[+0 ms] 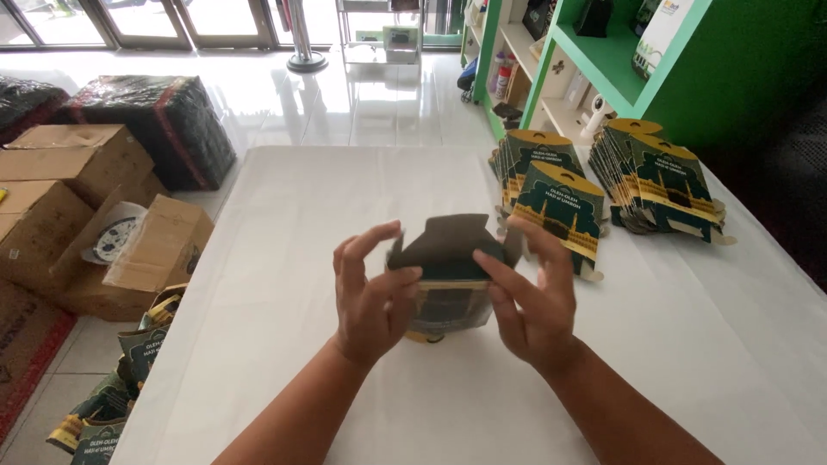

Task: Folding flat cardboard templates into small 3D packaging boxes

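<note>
A dark green and gold cardboard box (450,258) with grey-brown inner flaps is held above the white table (284,258) by both hands. My left hand (370,297) grips its left side, thumb on the front and fingers spread behind a flap. My right hand (534,297) holds the right side, its thumb lying across the box's top edge. The top flap stands up and open. The box's lower part is hidden behind my palms.
Two fanned stacks of flat green and gold boxes lie at the table's far right (551,185) (659,181). Green shelves (603,60) stand behind. Brown cartons (77,172), a wrapped dark bundle (164,120) and more flat boxes (121,387) sit on the floor at left.
</note>
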